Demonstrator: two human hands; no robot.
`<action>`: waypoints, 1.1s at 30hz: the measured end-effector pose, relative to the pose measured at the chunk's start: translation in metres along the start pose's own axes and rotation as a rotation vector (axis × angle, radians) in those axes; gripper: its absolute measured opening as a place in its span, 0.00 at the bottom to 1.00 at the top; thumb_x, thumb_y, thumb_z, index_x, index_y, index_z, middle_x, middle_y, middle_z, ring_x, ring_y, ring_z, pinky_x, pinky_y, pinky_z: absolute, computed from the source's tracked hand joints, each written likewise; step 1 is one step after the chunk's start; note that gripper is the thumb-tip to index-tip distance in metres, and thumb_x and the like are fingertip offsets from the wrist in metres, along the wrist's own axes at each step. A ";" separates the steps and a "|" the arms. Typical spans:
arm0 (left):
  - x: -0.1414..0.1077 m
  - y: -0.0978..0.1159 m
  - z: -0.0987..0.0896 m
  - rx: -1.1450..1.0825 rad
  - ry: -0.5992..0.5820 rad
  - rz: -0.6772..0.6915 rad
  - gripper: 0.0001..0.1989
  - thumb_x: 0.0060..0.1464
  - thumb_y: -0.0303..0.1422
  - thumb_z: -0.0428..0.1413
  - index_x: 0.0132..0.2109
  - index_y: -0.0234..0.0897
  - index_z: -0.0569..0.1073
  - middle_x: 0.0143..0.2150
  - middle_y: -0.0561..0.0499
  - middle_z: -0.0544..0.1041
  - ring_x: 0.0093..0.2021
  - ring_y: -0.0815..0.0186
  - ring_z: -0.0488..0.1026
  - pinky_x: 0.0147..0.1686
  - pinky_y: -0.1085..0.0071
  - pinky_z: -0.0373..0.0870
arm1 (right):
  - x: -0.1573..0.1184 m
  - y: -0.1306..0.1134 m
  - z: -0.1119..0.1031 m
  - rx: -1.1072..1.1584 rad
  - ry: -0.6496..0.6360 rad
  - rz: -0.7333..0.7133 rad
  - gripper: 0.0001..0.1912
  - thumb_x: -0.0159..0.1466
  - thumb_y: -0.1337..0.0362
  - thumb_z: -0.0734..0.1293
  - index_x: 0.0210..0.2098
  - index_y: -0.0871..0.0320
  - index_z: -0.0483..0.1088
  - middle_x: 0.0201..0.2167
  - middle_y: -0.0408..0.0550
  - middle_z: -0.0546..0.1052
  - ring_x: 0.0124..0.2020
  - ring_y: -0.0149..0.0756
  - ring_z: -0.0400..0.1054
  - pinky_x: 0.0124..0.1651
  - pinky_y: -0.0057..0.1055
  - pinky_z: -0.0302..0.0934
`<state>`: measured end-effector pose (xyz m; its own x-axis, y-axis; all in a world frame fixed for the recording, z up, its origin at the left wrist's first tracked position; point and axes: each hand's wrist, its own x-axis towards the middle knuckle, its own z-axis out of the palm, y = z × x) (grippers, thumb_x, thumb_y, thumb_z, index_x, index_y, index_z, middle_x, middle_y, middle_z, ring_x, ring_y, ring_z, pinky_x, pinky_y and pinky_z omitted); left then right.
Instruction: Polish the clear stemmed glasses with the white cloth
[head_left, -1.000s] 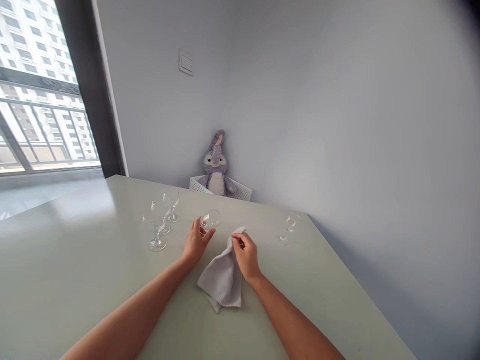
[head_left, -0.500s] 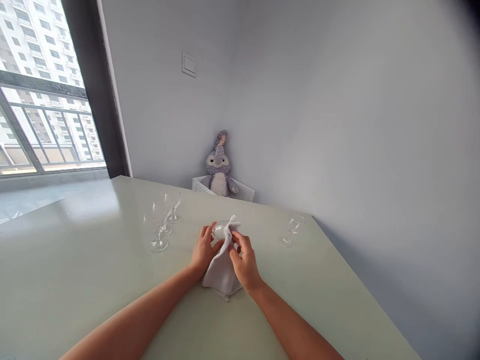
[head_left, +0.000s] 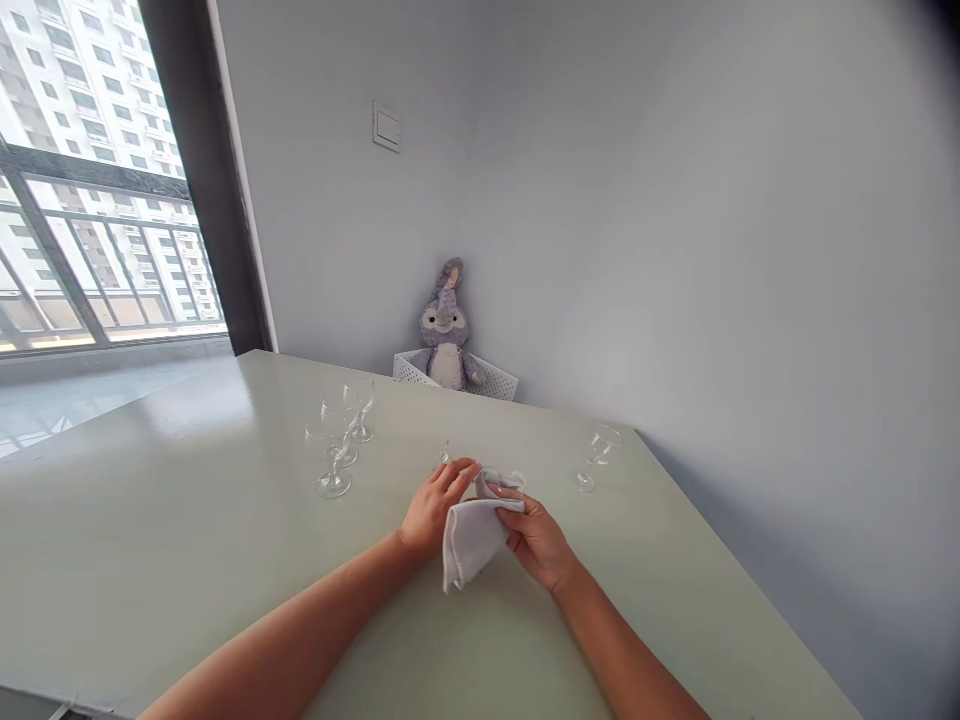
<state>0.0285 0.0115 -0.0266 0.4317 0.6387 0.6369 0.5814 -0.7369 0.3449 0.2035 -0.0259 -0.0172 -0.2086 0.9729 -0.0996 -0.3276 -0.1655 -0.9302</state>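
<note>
My left hand (head_left: 436,505) is closed around a clear stemmed glass (head_left: 513,478), which is tipped on its side. Its foot pokes out beyond my left fingers, while its bowl opens toward the right. My right hand (head_left: 541,540) grips a white cloth (head_left: 474,540), with part of the cloth pushed into the bowl and the rest hanging down between my hands. The stem is hidden behind my left fingers.
Three more stemmed glasses (head_left: 334,484) stand upright close together on the left of the pale green table (head_left: 360,640). Another stemmed glass (head_left: 602,447) stands at the right, near the table edge. Behind the table, a plush toy (head_left: 448,365) sits in a white basket (head_left: 501,384).
Both hands have shifted right with the glass and cloth. The cloth now sits inside the bowl, and its hanging end has swung up and left. The view has turned slightly left.
</note>
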 end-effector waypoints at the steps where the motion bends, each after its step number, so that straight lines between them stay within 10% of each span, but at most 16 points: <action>1: 0.000 0.001 -0.002 0.006 -0.008 -0.003 0.20 0.55 0.33 0.48 0.56 0.42 0.61 0.51 0.43 0.67 0.48 0.60 0.66 0.47 0.62 0.65 | -0.001 -0.003 -0.003 0.002 -0.016 0.000 0.21 0.47 0.58 0.73 0.41 0.54 0.74 0.42 0.49 0.75 0.41 0.41 0.68 0.41 0.36 0.62; 10: 0.001 0.010 -0.004 -0.281 -0.108 -0.369 0.16 0.59 0.38 0.40 0.42 0.40 0.71 0.34 0.52 0.73 0.19 0.74 0.66 0.29 0.73 0.67 | -0.016 -0.012 0.000 -0.648 -0.128 -0.276 0.16 0.52 0.65 0.66 0.41 0.51 0.74 0.41 0.46 0.76 0.46 0.44 0.67 0.52 0.41 0.56; 19: 0.006 0.008 -0.026 0.140 -0.030 -0.004 0.16 0.54 0.30 0.49 0.49 0.47 0.70 0.47 0.46 0.72 0.48 0.57 0.66 0.53 0.56 0.55 | -0.011 -0.017 -0.009 -0.179 0.098 -0.134 0.17 0.49 0.58 0.71 0.39 0.57 0.74 0.35 0.48 0.76 0.36 0.39 0.68 0.36 0.32 0.61; 24: 0.011 0.004 -0.030 0.061 -0.136 -0.013 0.11 0.54 0.38 0.50 0.43 0.47 0.74 0.30 0.49 0.75 0.38 0.61 0.68 0.54 0.56 0.51 | -0.015 -0.019 -0.008 -0.177 -0.062 -0.087 0.17 0.49 0.58 0.72 0.38 0.57 0.75 0.35 0.48 0.75 0.36 0.38 0.67 0.36 0.32 0.59; 33: 0.010 0.002 -0.034 -0.548 -0.599 -0.316 0.16 0.53 0.44 0.48 0.28 0.40 0.75 0.23 0.52 0.72 0.23 0.67 0.66 0.24 0.73 0.62 | -0.022 -0.029 -0.011 -0.545 -0.185 -0.126 0.13 0.52 0.61 0.69 0.38 0.54 0.75 0.31 0.44 0.76 0.34 0.35 0.67 0.40 0.32 0.60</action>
<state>0.0102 0.0088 0.0037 0.6861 0.7265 0.0383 0.3882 -0.4101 0.8253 0.2277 -0.0407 0.0084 -0.3720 0.9273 0.0415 0.1502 0.1042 -0.9831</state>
